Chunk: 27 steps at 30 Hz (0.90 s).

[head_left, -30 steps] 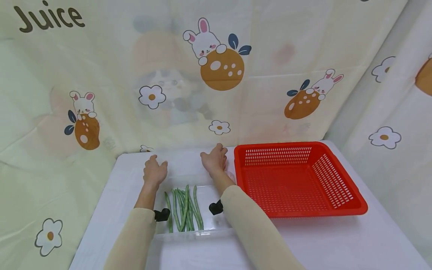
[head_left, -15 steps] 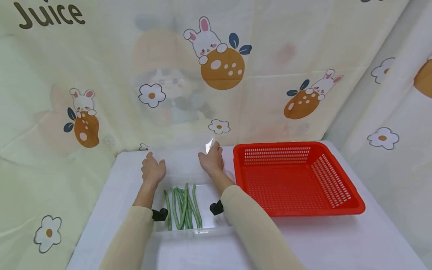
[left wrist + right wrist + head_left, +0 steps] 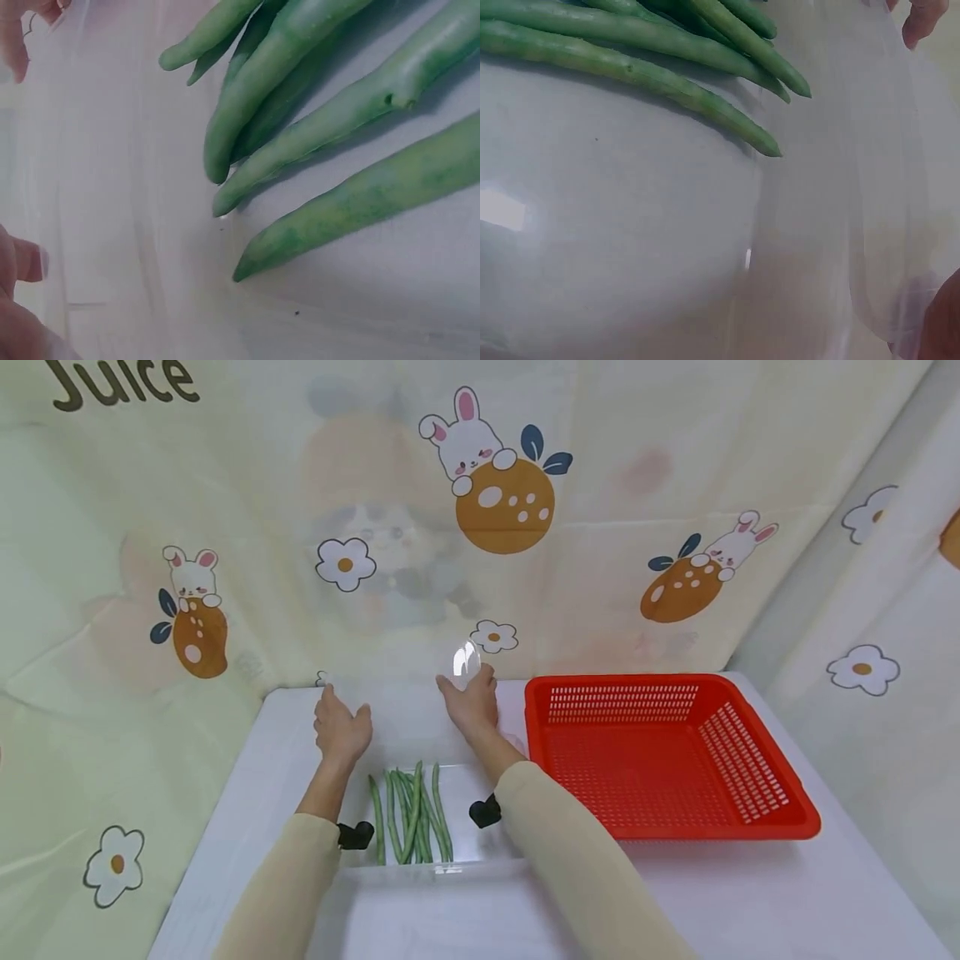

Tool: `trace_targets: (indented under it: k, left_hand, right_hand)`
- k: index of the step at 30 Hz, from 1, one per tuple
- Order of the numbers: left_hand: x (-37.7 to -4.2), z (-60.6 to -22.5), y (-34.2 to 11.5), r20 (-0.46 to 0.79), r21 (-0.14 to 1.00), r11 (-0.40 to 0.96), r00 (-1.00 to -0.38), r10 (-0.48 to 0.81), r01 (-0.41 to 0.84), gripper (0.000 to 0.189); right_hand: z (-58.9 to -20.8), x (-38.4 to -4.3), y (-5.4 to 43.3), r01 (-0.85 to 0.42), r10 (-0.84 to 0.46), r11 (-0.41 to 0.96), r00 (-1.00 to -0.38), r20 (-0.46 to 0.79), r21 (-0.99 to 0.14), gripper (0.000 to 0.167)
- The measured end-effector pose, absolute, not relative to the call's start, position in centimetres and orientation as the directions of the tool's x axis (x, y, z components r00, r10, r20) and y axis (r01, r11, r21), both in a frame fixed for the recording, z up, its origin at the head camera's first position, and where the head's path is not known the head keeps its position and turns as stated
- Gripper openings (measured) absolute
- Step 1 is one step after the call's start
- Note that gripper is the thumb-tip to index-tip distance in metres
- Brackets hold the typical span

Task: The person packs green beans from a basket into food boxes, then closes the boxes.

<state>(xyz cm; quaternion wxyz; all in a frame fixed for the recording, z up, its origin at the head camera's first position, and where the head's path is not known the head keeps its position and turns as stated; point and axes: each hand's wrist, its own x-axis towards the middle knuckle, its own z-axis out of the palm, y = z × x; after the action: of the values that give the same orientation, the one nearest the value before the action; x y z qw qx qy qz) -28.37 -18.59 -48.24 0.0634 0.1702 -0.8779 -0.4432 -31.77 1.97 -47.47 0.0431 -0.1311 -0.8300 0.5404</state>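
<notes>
A clear plastic box [image 3: 442, 871] stands on the table with several green beans [image 3: 414, 814] lying lengthwise in its left half. Beyond the beans, my left hand [image 3: 341, 731] and right hand [image 3: 471, 702] appear to grip opposite sides of a clear plastic piece [image 3: 465, 662], seemingly a lid; its outline is hardly visible apart from a bright glare. Both thumbs point inward. In the left wrist view, bean tips [image 3: 315, 139] lie near the clear wall, with fingers at the left edge. The right wrist view has beans [image 3: 667, 86] and fingers partly behind clear plastic at the right.
A red perforated basket [image 3: 675, 839] sits right of the box, close to my right forearm. Something pale pink [image 3: 516, 741] shows partly between them. A printed curtain [image 3: 405, 610] hangs behind the white table [image 3: 750, 893].
Both hands have risen slightly in the view, and a bright glare on the clear plastic has appeared and grown by the right hand. The beans have stayed put in the box; the view has shifted slightly.
</notes>
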Motion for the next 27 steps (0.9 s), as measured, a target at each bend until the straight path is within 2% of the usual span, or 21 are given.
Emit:
trace_targets:
  k: [5,8,11,14,18,20,23,27]
  left_hand:
    - [-27.7,-47.2,-19.0,-0.006,0.881,0.437,-0.926,-0.377,-0.183,0.083]
    - [-27.4,-46.3,-19.5,0.031,0.953,0.286,-0.909,-0.415,-0.099,0.081]
    - [-27.1,-45.0,-20.4,0.066,0.992,0.124,-0.883,-0.465,0.009,0.071]
    - [-26.8,-43.7,-21.3,0.059,0.993,-0.055,-0.853,-0.518,0.102,0.068]
    - [-26.3,-42.5,-22.0,0.037,0.950,-0.226,-0.796,-0.604,0.215,0.060]
    - [-26.2,-42.1,-22.1,0.023,0.915,-0.304,-0.788,-0.616,0.265,0.054]
    - [-25.9,-41.6,-22.3,-0.014,0.826,-0.477,-0.835,-0.550,0.300,0.046]
    - [-25.4,-41.1,-22.7,-0.043,0.714,-0.655,-0.918,-0.394,0.248,0.042]
  right_hand:
    - [-45.4,-31.7,1.5,0.081,0.263,0.329,-0.965,0.008,-0.941,0.075]
    - [-43.4,-31.2,1.3,-0.003,0.260,0.306,-0.962,0.087,-0.952,0.063]
    - [-41.1,-30.6,1.4,-0.098,0.240,0.222,-0.959,0.152,-0.970,0.057]
    - [-39.3,-30.2,2.2,-0.150,0.208,0.075,-0.964,0.163,-0.986,0.064]
    - [-37.9,-29.9,3.7,-0.148,0.143,-0.100,-0.981,0.133,-0.984,0.074]
    - [-37.5,-29.9,4.4,-0.140,0.091,-0.165,-0.988,0.126,-0.976,0.072]
    - [-37.1,-29.8,5.4,-0.125,-0.015,-0.231,-0.991,0.132,-0.965,0.065]
    - [-36.7,-29.6,6.4,-0.128,-0.165,-0.249,-0.971,0.172,-0.960,0.059]
